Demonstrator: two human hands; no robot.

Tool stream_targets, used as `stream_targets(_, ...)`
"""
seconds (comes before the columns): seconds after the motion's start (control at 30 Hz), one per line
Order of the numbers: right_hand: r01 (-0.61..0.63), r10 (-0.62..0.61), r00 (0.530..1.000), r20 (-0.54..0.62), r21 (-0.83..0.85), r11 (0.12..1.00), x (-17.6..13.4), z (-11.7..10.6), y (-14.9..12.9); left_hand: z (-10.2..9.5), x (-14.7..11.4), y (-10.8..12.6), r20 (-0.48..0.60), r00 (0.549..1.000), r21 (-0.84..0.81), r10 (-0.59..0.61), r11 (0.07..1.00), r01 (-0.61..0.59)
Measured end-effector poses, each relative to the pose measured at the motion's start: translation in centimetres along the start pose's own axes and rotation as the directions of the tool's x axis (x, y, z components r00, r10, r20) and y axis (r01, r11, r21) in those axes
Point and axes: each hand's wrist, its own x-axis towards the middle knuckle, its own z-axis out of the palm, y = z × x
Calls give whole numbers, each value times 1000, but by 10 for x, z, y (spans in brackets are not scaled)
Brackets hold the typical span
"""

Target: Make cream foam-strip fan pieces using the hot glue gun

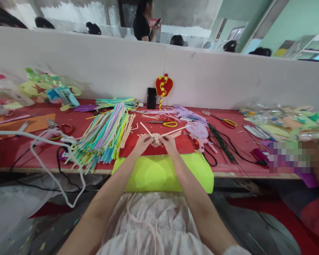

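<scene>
My left hand [144, 143] and my right hand [168, 143] meet over a red sheet [180, 146] at the middle of the table. Between them is a small peach-coloured piece of bent pipe cleaners [156, 139], pinched by the fingers of both hands. One straight pale pipe cleaner [146, 129] slants up beside my left hand, and another [175, 131] runs out past my right. More peach lengths lie just behind the hands. The fingertips partly cover the piece, so its exact shape is hidden.
Pipe cleaners [106, 138] are heaped left. Yellow-handled scissors [170, 123] lie behind my hands; a pink glue gun [200, 143] and dark green stems [222, 143] are right. A black phone [151, 98] and red ornament [164, 86] stand at the partition. Other people's arms show at both sides.
</scene>
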Motion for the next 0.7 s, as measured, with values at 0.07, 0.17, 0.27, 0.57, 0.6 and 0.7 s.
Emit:
stream_targets(0.07,8,-7,1000,25,-6,1000,0,0,1,1,-1,1,20,1000,-6,5,1000,-5)
stream_targets(0.17,-4,5,999,54,-23,1000,1,0,2,3,-2,2,57,998,-6,-3,1000,4)
stream_targets(0.27,-8,10,998,58,-30,1000,0,0,1,2,-2,0,87,996,22,-20,1000,18)
stream_targets(0.57,60,-50,994,92,-114,992,-6,1,-7,0,-2,-6,135,990,162,34,985,-56)
stream_targets(0.6,62,-52,995,84,-116,991,-6,1,-8,1,-2,-6,132,991,162,36,985,-57)
stream_targets(0.7,67,-59,996,69,-122,990,-5,2,-7,1,-3,-8,104,994,142,29,989,-44)
